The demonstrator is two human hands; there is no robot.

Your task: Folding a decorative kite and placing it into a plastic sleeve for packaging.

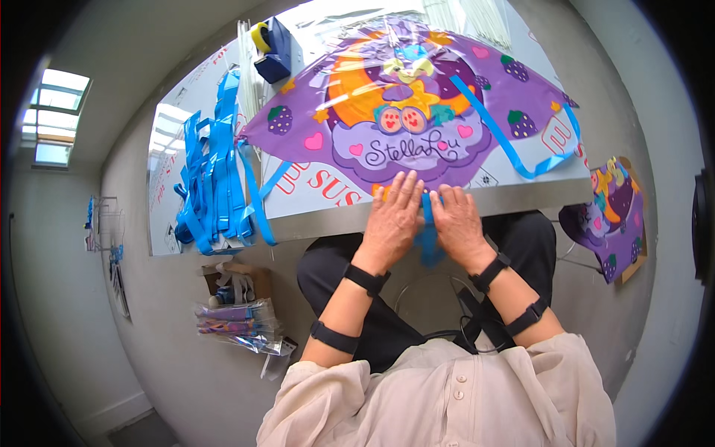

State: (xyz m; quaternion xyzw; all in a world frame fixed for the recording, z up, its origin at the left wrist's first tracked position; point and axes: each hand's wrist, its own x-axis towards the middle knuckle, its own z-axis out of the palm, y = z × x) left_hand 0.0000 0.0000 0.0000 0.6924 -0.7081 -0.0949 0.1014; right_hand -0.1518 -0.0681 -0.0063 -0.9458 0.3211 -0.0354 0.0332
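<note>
The table takes up most of the far half of the scene, topped with pale sheeting printed in red. Across it lies a purple kite, picture side up, its near corner running down to the near edge where both hands work. On the left sits a tall heap of blue ribbon, spilling over the near edge; should a loose strand catch on a sleeve, I judge, the pile could slide off. On the right, lower than the tabletop, a second purple kite leans by a brown box.

The left hand lies palm down at the kite's near corner, fingers straight and mostly together. The right hand sits just beside it, fingers also close together (whether either one is pinching anything, I cannot tell). At the far left stands a blue tape dispenser. Smallest is the blue strip between the hands, hanging over the near edge. Uneven pressure could set it crooked, and a tug could drag the kite askew or crease its thin corner, since nothing visible weighs down its middle.
</note>
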